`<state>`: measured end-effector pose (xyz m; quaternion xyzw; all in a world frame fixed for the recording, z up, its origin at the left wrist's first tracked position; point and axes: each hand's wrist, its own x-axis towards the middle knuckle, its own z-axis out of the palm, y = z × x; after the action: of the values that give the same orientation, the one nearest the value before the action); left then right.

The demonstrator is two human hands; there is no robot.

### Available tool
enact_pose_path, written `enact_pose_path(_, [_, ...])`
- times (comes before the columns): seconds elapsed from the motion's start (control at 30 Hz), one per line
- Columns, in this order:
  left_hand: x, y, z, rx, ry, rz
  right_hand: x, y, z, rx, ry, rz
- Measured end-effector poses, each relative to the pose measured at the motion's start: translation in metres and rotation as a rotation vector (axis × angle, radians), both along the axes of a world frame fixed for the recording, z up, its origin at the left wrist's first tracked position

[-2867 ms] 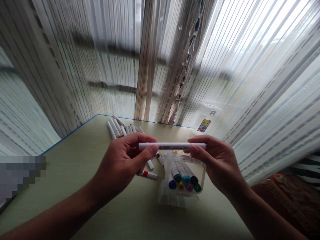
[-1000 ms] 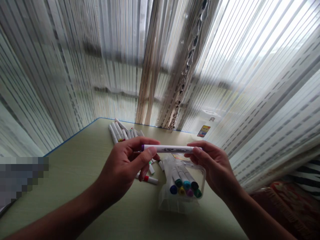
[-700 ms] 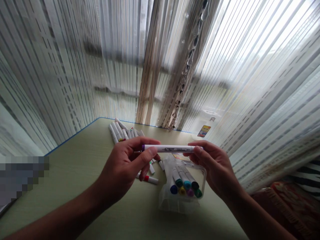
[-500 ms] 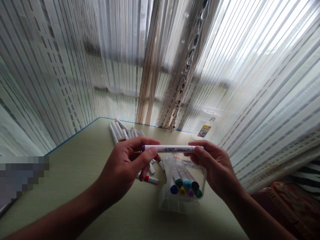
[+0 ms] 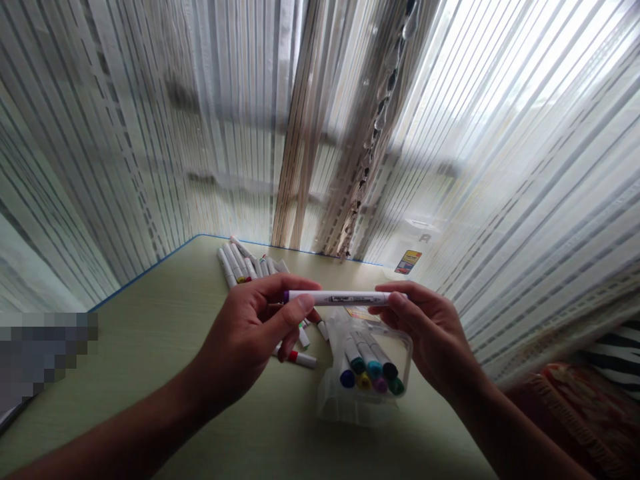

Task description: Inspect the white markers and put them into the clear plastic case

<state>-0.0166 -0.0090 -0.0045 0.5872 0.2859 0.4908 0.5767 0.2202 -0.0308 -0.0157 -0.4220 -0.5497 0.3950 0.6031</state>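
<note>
A white marker (image 5: 345,298) with a purple left end and printed text on its barrel is held level between both hands. My left hand (image 5: 255,320) pinches it near the purple end with thumb and forefinger. The other end is pinched by my right hand (image 5: 425,317), whose fingers cover that tip. Below and behind the marker lies a clear plastic case (image 5: 360,410) holding several markers (image 5: 374,369) with blue, teal, yellow, purple, green and black ends facing me. A red-banded marker (image 5: 303,360) rests on the table just beyond my left hand, partly hidden by its fingers.
Several loose white markers (image 5: 243,260) lie piled toward the back of the pale green table (image 5: 165,293). At the back right stands a clear container (image 5: 420,233) with a coloured label. Striped curtains (image 5: 240,153) hang behind the table. Patterned fabric (image 5: 575,413) is at the right.
</note>
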Motion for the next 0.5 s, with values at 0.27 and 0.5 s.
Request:
enact_pose_path(0.27, [-0.0002,0.0013,-0.0009,-0.002,0.011,-0.002,0.0013,0.0004,-0.0005,0.0,0.006,0.025])
enact_pose_path(0.5, [0.0002,0.0009,0.0,-0.006,0.005,-0.007,0.0013,0.0001,0.0005,-0.011,0.005,0.031])
